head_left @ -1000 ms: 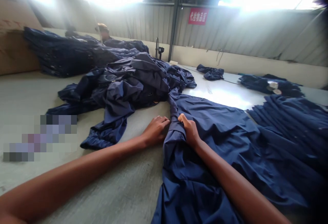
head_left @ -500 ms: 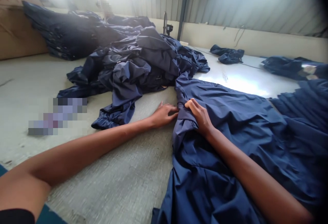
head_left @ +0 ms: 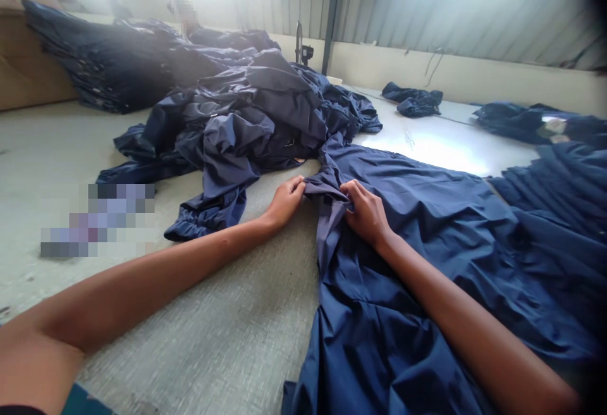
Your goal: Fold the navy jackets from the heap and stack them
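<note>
A navy blue garment [head_left: 427, 212], possibly a jacket, lies spread over the right half of the table and hangs toward me at the front. My left hand [head_left: 287, 201] pinches a fold at its left edge and holds it out to the left. Close by on the right, my right hand [head_left: 367, 211] is closed on the same edge, its fingers curled into the cloth. The fabric is drawn into a short, taut ridge between the two hands. What the fingertips press on is partly hidden by the folds.
A heap of navy garments [head_left: 265, 99] fills the table's far middle, beside a stack [head_left: 95, 61] and a cardboard box [head_left: 33, 61]. Folded navy garments [head_left: 564, 181] lie at right, a smaller bundle [head_left: 415, 100] behind. A person [head_left: 184, 13] is beyond the heap.
My left hand has gripped the garment's edge and pulled a fold out leftward and slightly up. My right hand has shifted its hold slightly. The view has turned a little to the right.
</note>
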Demonstrator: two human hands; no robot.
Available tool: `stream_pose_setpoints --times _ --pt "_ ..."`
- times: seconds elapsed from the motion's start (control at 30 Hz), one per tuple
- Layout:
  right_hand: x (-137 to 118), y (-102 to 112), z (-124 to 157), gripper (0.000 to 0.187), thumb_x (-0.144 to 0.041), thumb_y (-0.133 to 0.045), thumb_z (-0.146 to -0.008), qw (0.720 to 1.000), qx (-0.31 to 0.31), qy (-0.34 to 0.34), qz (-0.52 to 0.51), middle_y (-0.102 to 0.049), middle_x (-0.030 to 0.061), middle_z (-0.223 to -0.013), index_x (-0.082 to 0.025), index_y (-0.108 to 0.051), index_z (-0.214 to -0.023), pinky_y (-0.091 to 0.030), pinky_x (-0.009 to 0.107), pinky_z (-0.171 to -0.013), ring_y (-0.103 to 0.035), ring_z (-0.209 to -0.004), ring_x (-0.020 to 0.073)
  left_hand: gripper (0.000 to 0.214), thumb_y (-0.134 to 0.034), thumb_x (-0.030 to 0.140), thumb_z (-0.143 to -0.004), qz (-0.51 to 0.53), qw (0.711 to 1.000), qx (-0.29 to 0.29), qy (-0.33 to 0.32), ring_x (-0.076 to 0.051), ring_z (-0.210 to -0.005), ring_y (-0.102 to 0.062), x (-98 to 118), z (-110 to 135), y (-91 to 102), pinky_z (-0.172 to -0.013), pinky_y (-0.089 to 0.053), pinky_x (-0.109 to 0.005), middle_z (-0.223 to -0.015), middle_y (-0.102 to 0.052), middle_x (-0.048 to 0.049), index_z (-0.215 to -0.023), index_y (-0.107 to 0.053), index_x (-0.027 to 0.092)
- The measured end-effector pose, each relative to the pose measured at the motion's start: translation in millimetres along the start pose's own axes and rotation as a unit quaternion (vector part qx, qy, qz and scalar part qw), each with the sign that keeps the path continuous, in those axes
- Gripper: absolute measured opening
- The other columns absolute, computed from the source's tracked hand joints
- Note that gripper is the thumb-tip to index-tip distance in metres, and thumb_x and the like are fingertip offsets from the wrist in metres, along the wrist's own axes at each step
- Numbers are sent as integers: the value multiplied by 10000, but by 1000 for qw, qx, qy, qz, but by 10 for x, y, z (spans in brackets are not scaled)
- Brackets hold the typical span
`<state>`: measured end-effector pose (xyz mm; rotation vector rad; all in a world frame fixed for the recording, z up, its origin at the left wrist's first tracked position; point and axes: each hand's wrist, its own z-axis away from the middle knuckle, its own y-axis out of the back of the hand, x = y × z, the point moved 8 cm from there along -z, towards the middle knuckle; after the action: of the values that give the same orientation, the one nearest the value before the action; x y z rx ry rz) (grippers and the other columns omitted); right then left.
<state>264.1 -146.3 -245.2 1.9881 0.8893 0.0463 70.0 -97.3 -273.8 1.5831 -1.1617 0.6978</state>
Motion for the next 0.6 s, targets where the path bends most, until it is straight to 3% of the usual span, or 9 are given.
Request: stream_pose_setpoints --times 0.1,0.23,0.33,0.43,0.5,0.6 --pt "73 -40 -1 131 -306 -510 -1012 1000 -4 -26 9 -700 62 -1062 -243 -610 -1068 -496 306 -778 -687 -890 226 239 -459 391 -987 84 995 35 28 -217 -1004 -657 -61 21 60 -942 -534 -338 -1021 -707 -70 -967 -596 195" --pt "100 -20 10 396 -282 -429 -1049 999 -8 -37 -23 -710 96 -1299 -230 -511 -1433 -546 355 -890 -718 -1065 257 226 -521 439 -977 98 994 19 -35 -190 -952 -655 164 87 31 -878 -542 -292 -993 -688 -45 -961 -540 215" --pt "33 8 14 431 -285 -318 -1103 998 -15 -2 -69 -647 80 -1465 -249 -503 -1491 -506 343 -1047 -638 -1303 227 246 -536 439 -985 52 989 -87 -107 -227 -1114 -654 416 160 -151 -1036 -499 -336 -1111 -712 -72 -971 -607 203" --pt "35 -35 13 408 -377 -409 -1103 996 -37 -4 -78 -670 76 -1439 -245 -538 -1467 -511 336 -1039 -662 -1271 233 307 -482 435 -1019 18 976 -181 -122 -246 -1146 -665 487 225 -310 -1082 -481 -366 -1136 -737 -72 -1002 -677 199" --pt "51 -77 12 421 -420 -503 -1073 997 -45 -9 -66 -687 95 -1406 -231 -553 -1446 -523 347 -1002 -690 -1207 256 287 -485 408 -1013 -3 985 -127 -118 -241 -1134 -672 445 195 -240 -1070 -494 -367 -1128 -735 -73 -1038 -679 198" --pt "59 -119 16 322 -394 -564 -1048 997 -49 -9 -57 -744 89 -1257 -233 -615 -1322 -525 331 -926 -715 -1106 260 317 -604 424 -950 -88 991 14 -96 -265 -1221 -632 299 142 -54 -1122 -462 -411 -1231 -692 -110 -1150 -655 184"
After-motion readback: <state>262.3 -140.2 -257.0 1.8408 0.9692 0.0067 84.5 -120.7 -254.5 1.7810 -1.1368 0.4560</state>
